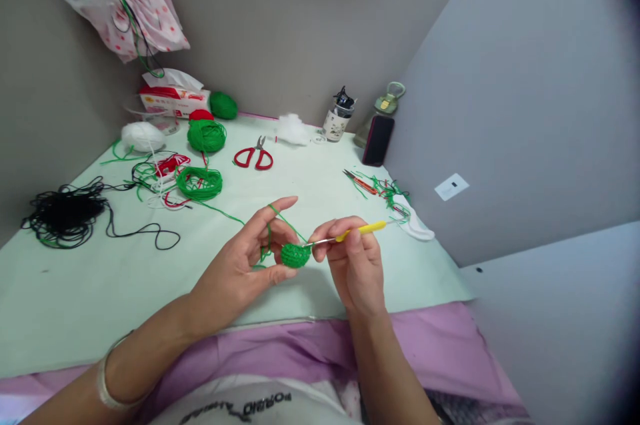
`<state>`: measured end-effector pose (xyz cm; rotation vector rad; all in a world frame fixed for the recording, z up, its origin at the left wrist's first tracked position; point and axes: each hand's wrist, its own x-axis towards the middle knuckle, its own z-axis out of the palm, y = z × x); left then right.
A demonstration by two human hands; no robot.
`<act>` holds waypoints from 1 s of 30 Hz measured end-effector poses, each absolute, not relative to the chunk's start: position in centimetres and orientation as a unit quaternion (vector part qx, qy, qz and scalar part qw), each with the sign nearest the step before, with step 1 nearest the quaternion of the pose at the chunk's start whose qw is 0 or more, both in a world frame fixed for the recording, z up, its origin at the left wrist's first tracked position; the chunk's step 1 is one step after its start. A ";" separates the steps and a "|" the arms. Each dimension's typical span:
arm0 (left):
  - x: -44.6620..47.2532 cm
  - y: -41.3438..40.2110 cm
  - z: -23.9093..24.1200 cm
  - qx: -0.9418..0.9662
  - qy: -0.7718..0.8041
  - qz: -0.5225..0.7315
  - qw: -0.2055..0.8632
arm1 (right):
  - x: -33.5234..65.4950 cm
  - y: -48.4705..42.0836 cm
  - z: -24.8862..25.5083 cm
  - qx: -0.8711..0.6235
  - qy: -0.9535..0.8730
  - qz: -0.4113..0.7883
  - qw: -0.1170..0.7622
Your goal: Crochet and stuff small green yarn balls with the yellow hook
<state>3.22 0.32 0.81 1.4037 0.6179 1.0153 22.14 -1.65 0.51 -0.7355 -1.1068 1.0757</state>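
My left hand (245,258) pinches a small green crocheted piece (295,256) between thumb and fingers, index finger raised with the green strand (225,214) running over it, and my right hand (357,262) pinches the crochet hook (365,231) by its yellow handle, its metal end at the piece's upper edge. What is done: several close rows, already rounded into a small cup, I'd judge. What is left: the strand remains uncut, leading to a loose green coil (213,190) beyond my left hand, so the piece looks unfinished (how many rows remain, I cannot tell). The red-handled scissors (259,146) lie beyond my grip, and white fluff (291,130) sits farther off, both apart from the piece.
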 end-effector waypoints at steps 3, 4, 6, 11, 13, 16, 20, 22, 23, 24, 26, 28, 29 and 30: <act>3.1 0.2 0.8 0.623 0.274 0.431 0.593 | 22.9 -1.7 0.9 -0.320 -0.525 0.469 0.633; 3.0 0.2 0.8 0.628 0.275 0.429 0.588 | 23.1 -1.8 1.0 -0.319 -0.536 0.467 0.627; 2.9 0.2 0.8 0.638 0.278 0.426 0.578 | 23.4 -1.9 1.4 -0.320 -0.555 0.458 0.616; 2.5 0.4 0.8 0.676 0.282 0.413 0.541 | 23.9 -2.3 2.3 -0.321 -0.627 0.400 0.586; 2.4 0.4 0.8 0.696 0.280 0.406 0.522 | 24.2 -2.4 2.6 -0.324 -0.659 0.373 0.567; 2.3 0.5 0.8 0.727 0.279 0.399 0.484 | 24.7 -2.6 3.3 -0.331 -0.699 0.346 0.531; 2.5 0.7 0.9 0.778 0.261 0.396 0.411 | 25.1 -2.9 4.3 -0.345 -0.770 0.294 0.449; 2.6 0.8 1.0 0.787 0.255 0.399 0.395 | 25.0 -3.0 4.5 -0.347 -0.799 0.256 0.419; 2.6 0.9 1.0 0.783 0.258 0.403 0.398 | 24.9 -3.0 4.4 -0.345 -0.807 0.234 0.419; 2.7 0.8 1.0 0.772 0.266 0.408 0.409 | 24.7 -3.0 4.2 -0.343 -0.808 0.214 0.429; 2.9 0.6 1.1 0.735 0.291 0.424 0.442 | 24.2 -3.1 3.6 -0.337 -0.795 0.175 0.473; 3.2 0.1 1.1 0.689 0.314 0.442 0.481 | 23.4 -3.2 2.6 -0.335 -0.775 0.122 0.521; 3.4 -0.1 1.1 0.664 0.322 0.451 0.502 | 23.0 -3.3 2.2 -0.340 -0.773 0.078 0.530; 3.6 -0.4 1.1 0.638 0.327 0.459 0.525 | 22.7 -3.5 1.7 -0.350 -0.775 0.022 0.525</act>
